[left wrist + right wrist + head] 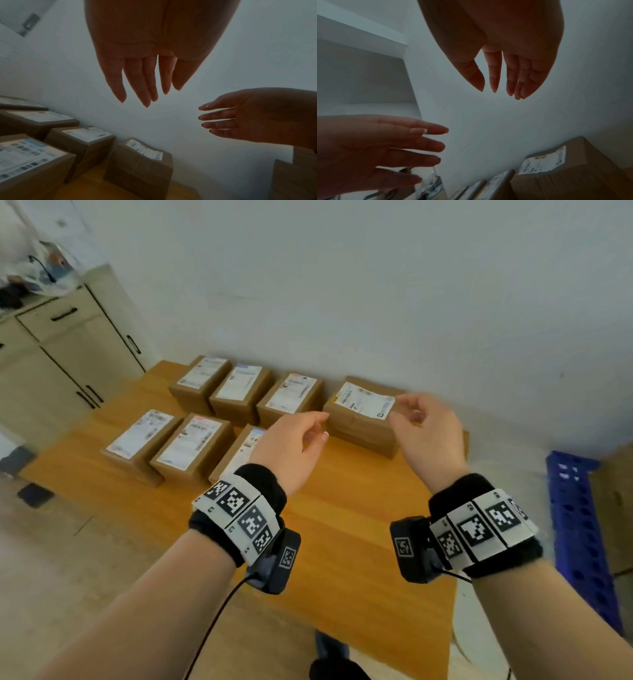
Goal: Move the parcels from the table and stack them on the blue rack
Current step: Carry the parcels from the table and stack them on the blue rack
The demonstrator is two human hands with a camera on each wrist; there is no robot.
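Left hand (294, 440) is empty, fingers loosely extended, held in the air over the table, just left of the rightmost back-row parcel (363, 416). Right hand (424, 433) is also empty, fingers relaxed and slightly bent, hanging at that parcel's right end. Palms face each other with the parcel between them; neither touches it as far as the head view shows. The wrist views confirm both hands spread with nothing in them, box below.

That parcel is a brown cardboard box with a white shipping label on top, sitting at the back of the wooden table (342, 542) close to the wall (376, 285), turned at a slight angle to the others. To its left are three more boxes in the back row (246, 392) and three in the front row (171, 446), all labelled, all flat on the table; the front-right one is partly hidden by the left hand.

The blue rack (579, 529) is at the right edge of the view, beside the table, only partly visible; no parcel shows on the visible part.

Progress: looks like an early stage, seven parcels on the table, none seen stacked. Likely step now: reach for the first grab on the rightmost box. Carrying and stacking remain for all seven.

A beige cabinet (68, 354) stands far left.
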